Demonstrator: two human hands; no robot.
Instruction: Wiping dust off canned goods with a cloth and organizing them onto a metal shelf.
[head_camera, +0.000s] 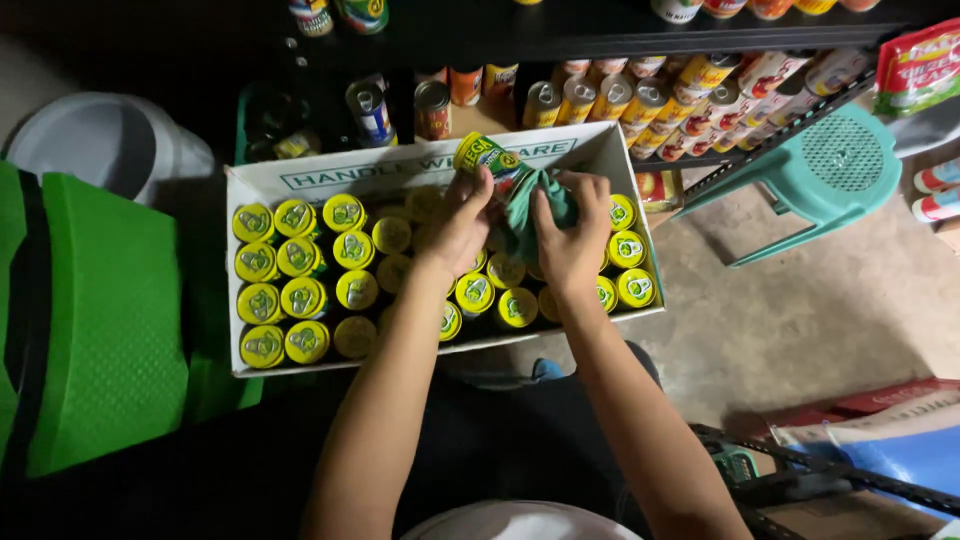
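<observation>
Over a white cardboard box packed with yellow-lidded cans, the left hand grips a green-and-yellow can while the right hand clenches a green cloth against it. Behind stand dark shelves of cans; a teal plastic chair rests on the bare concrete floor.

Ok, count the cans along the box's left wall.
4 cans, in one line: far corner, next, third, near corner. None seems hidden there.
</observation>
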